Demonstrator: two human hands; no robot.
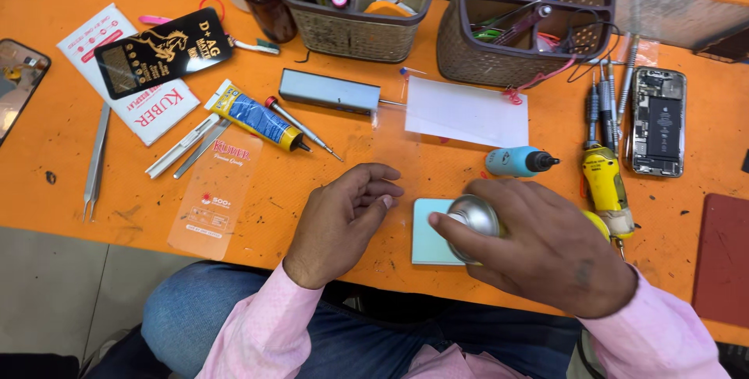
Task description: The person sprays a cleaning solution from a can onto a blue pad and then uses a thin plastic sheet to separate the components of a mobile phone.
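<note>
My right hand (546,250) grips a round silver metal can (473,217) with a finger across its top, held just over a pale blue rectangular pad (427,240) on the orange table (374,168). To the left of the pad, my left hand (343,219) rests on the table with fingers loosely curled and nothing in it. A small blue bottle with a black nozzle (519,162) lies beyond my right hand, and a yellow tool (607,188) lies to its right.
A white card (466,111), a grey metal bar (329,91), a glue tube (253,116), a screwdriver (300,126), tweezers (95,162) and packaging (160,53) lie about. Two baskets (521,16) stand at the back. An opened phone (659,122) lies far right.
</note>
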